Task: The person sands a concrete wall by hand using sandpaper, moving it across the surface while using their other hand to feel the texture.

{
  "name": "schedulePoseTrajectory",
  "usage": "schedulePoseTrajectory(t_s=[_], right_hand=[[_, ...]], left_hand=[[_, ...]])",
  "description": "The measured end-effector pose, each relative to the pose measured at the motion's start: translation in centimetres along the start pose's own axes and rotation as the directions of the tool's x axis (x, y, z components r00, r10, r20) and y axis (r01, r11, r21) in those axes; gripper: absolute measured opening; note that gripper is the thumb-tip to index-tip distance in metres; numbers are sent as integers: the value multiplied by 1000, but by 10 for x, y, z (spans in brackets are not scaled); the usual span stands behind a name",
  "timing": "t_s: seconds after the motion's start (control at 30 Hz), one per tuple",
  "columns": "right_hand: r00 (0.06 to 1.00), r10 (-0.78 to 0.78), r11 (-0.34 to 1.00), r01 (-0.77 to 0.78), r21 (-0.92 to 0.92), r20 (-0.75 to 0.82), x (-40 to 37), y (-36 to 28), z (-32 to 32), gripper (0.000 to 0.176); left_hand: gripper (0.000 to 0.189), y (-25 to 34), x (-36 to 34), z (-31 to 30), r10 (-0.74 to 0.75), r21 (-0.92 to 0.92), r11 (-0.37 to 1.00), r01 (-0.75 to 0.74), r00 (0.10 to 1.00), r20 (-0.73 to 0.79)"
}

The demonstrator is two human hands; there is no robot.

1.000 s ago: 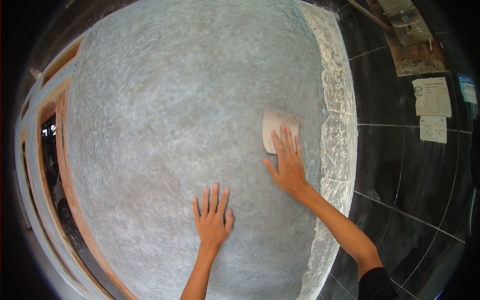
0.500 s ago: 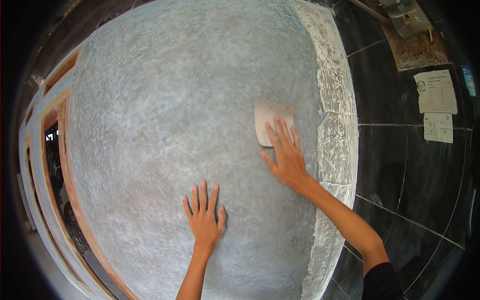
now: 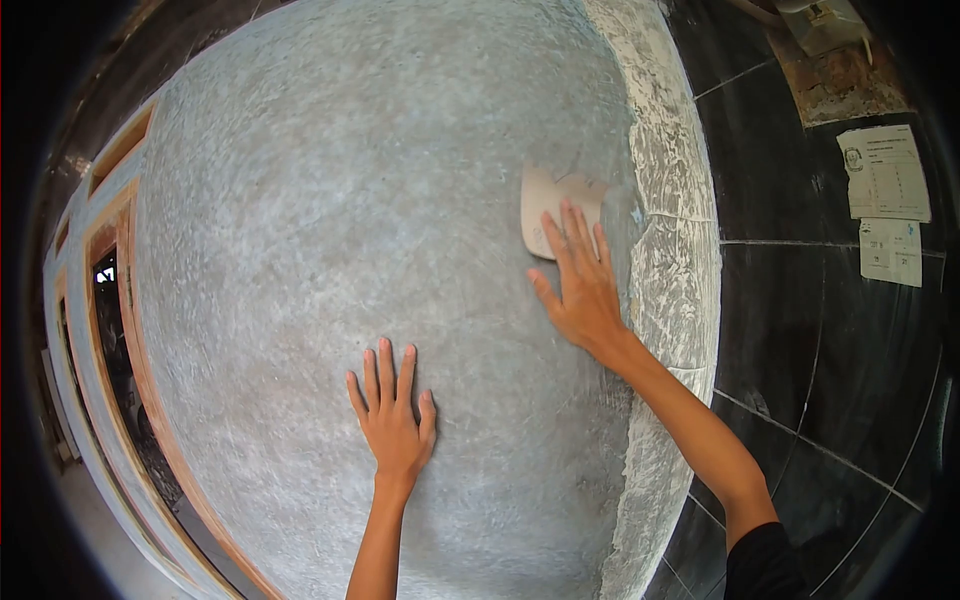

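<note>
A grey, mottled wall (image 3: pixel 300 250) fills the middle of the view. Against its right part lies a sheet of beige paper (image 3: pixel 541 205) with a torn or uneven top edge and faint marks on it. My right hand (image 3: pixel 585 290) presses flat on the lower right of this sheet, fingers stretched upward and thumb out to the left, off the paper. Lower and to the left, my left hand (image 3: pixel 393 415) rests flat on the bare wall with its fingers spread and nothing in it.
A rough white strip (image 3: pixel 675 290) runs down the wall's right edge. Beyond it are black tiles (image 3: pixel 770 320) with two papers (image 3: pixel 885 175) attached and a box (image 3: pixel 820 25) on a brown board. Wooden-framed openings (image 3: pixel 125 290) stand at the left.
The beige paper and my right hand on it have moved up the wall and slightly right. My left hand appears a little higher and further left. The view has shifted slightly.
</note>
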State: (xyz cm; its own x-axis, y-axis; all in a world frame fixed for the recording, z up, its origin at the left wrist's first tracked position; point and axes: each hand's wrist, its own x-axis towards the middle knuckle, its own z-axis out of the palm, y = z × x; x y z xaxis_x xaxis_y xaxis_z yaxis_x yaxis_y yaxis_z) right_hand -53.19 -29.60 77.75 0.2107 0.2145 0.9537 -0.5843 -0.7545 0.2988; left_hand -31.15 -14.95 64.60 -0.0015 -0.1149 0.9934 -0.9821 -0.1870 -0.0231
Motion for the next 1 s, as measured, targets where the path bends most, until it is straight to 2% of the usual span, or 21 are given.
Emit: schedulePoseTrajectory(t_s=[0.03, 0.1, 0.2, 0.33, 0.4, 0.53, 0.6, 0.77, 0.83, 0.87, 0.93, 1.0], right_hand=[[1000, 2, 1000, -2, 2, 1, 6, 8, -2, 68], [992, 99, 994, -102, -27, -75, 16, 20, -2, 69], [983, 136, 987, -146, -75, -124, 16, 17, 2, 69], [995, 75, 994, -80, -77, -63, -6, -7, 6, 69], [1000, -13, 1000, 12, -18, -23, -13, -8, 6, 70], [999, -6, 1000, 7, 13, -32, 5, 22, -1, 68], [982, 112, 993, -117, -28, -153, 20, 39, -1, 66], [960, 169, 979, -190, -76, -223, 21, 25, 9, 67], [990, 66, 995, -74, -64, -123, 6, 2, 9, 70], [991, 68, 995, -76, -67, -118, -1, -7, 10, 70], [998, -47, 999, 48, 22, -39, -11, -21, 13, 71], [998, -54, 998, 55, 18, -36, -6, -19, 12, 70]], left_hand=[[54, 0, 0, 0, 1, 2, 1000, -1, 1000, 3], [54, 1, 0, -1, 4, 15, 1000, -4, 1000, 15], [54, 2, 0, -1, -1, 21, 1000, 1, 1000, 18], [55, 2, 0, 0, -3, 35, 999, 2, 1000, 18], [55, 2, 0, 1, -1, 40, 999, 1, 1000, 0], [53, 2, 0, 2, -6, 40, 999, 7, 1000, -14], [53, 1, -1, 3, -5, 49, 999, 6, 1000, -12], [54, 2, 0, 3, -3, 46, 999, 4, 1000, -11], [54, 1, 0, 3, -2, 43, 999, 2, 1000, -13], [54, 1, 0, 3, -3, 39, 999, 3, 1000, -8], [54, -1, 0, 2, 6, 30, 1000, -6, 1000, -13], [53, -3, 3, 2, 26, 30, 999, -26, 1000, -9]])
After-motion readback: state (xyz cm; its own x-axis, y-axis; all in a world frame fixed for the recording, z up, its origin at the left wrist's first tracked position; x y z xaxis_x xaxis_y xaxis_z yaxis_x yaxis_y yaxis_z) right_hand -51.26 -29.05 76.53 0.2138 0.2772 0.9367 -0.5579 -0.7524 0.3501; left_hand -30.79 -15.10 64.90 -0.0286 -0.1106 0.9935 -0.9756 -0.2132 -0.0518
